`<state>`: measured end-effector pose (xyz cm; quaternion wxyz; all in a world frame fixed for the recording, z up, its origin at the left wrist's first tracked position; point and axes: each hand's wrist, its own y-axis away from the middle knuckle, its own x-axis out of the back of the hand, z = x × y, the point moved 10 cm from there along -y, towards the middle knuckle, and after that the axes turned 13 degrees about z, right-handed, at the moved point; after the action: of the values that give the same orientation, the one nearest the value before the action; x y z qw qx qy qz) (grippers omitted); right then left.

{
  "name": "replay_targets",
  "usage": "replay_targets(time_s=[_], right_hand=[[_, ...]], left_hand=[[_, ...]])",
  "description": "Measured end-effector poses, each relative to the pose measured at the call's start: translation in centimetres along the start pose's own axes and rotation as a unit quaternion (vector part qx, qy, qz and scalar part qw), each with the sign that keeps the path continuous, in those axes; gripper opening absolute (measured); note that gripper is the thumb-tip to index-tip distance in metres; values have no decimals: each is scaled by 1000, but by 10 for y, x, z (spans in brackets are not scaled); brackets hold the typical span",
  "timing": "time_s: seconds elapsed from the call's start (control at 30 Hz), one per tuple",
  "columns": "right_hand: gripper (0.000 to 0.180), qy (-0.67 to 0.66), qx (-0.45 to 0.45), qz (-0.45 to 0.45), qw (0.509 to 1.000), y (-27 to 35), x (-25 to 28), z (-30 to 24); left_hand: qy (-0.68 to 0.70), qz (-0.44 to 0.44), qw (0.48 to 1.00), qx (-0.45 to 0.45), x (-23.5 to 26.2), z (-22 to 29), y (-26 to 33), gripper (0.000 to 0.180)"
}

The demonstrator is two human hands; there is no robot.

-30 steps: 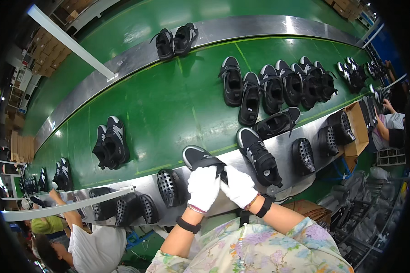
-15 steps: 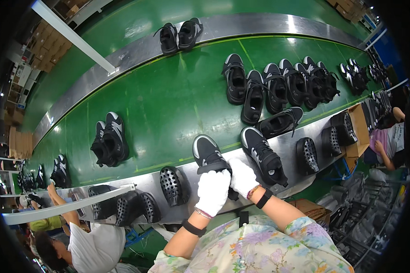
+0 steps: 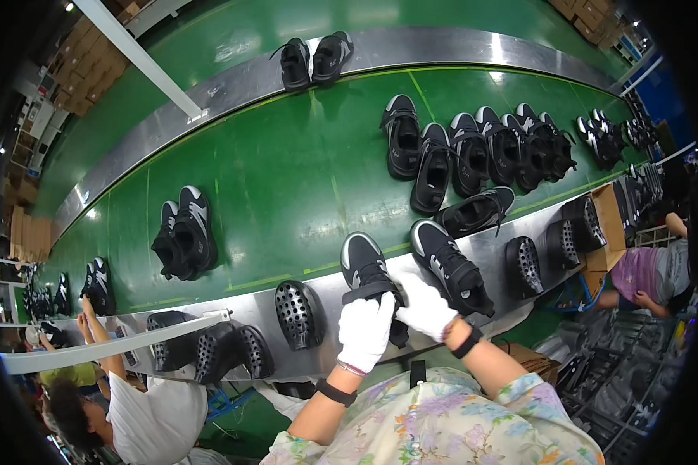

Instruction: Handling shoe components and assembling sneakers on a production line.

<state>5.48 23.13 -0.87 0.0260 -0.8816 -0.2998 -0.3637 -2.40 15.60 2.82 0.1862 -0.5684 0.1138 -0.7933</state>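
Note:
A black sneaker (image 3: pixel 362 258) with a silver toe stands on the metal edge in front of me, toe pointing away. My left hand (image 3: pixel 364 333), in a white glove, closes on its strap and collar at the near end. From the right, my gloved right hand (image 3: pixel 425 304) holds the same shoe's side, its fingertips against the strap end. The gloves hide most of the shoe's opening. Just right of it, touched by neither hand, is a matching sneaker (image 3: pixel 450 267) with its strap across the top.
Black perforated shoe forms (image 3: pixel 296 314) stand along the metal edge (image 3: pixel 333 298) on both sides. Several sneakers (image 3: pixel 471 155) sit on the green belt (image 3: pixel 279 178), with another pair (image 3: pixel 186 236) at left. A white bar (image 3: pixel 116 349) crosses at lower left, near a co-worker (image 3: pixel 151 418).
The held sneaker has shifted slightly right and down, along with my left hand. My right hand has moved a little right and lower, still at the strap. The neighbouring sneaker stays about where it was.

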Motion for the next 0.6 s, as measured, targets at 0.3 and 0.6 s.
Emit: replay_targets(time_s=[0.3,0.6], right_hand=[[24,-157,27,87,983,-2,10,10],[23,-104,71,41,991,-8,7,-5]], left_hand=[[45,-10,997,63,19,2,11,42],[567,95,486,658,-61,-86,107,26]])
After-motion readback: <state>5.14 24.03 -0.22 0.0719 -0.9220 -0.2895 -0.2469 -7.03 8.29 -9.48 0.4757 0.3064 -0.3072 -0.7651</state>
